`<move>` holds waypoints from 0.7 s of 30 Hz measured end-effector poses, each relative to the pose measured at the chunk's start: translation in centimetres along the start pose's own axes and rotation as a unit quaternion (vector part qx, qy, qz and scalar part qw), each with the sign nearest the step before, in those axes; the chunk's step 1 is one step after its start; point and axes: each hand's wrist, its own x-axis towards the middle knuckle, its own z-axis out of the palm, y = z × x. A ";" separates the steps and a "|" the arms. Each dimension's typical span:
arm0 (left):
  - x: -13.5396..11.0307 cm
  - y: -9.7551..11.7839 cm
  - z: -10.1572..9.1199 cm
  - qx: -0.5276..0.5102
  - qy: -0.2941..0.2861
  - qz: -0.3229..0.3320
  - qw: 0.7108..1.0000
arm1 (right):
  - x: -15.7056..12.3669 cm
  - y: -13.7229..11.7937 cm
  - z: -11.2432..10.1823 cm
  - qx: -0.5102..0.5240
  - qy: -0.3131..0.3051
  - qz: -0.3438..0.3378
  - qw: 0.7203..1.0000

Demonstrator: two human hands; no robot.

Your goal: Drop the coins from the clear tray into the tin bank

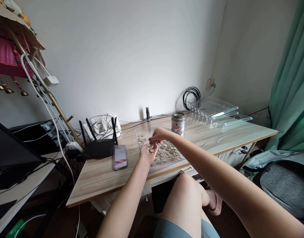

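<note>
A pale wooden desk [104, 175] stands against a white wall, with a router [97, 148] and a phone [120, 157] to the left and a tin can [178, 123] farther back. Near its middle, coins [167, 150] lie spread in a clear tray [164, 161]. The left hand [148, 153] is cupped palm-up holding a few coins over the tray, while the right hand [159, 135] pinches one coin just above it.

Metal coins [167, 150], wood-grain table [104, 175]
</note>
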 end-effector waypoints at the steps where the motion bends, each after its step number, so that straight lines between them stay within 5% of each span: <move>1: 0.0 -0.2 0.2 -0.004 -0.005 0.004 1.000 | -0.1 0.1 -0.1 -0.011 0.018 -0.004 1.000; 4: 0.2 0.1 0.3 -0.011 -0.001 0.020 1.000 | -0.7 1.2 0.9 -0.064 0.064 0.018 0.996; 8: 0.2 1.0 -0.3 -0.001 -0.020 0.016 1.000 | -1.6 3.2 4.2 -0.089 0.010 0.046 0.995; 12: 0.1 1.4 -0.6 0.012 -0.047 0.016 0.999 | -1.7 4.0 6.6 -0.095 0.029 0.041 0.994; 21: 0.2 1.0 -0.3 0.032 -0.044 0.018 0.998 | -1.5 4.8 5.6 -0.037 -0.063 -0.008 0.997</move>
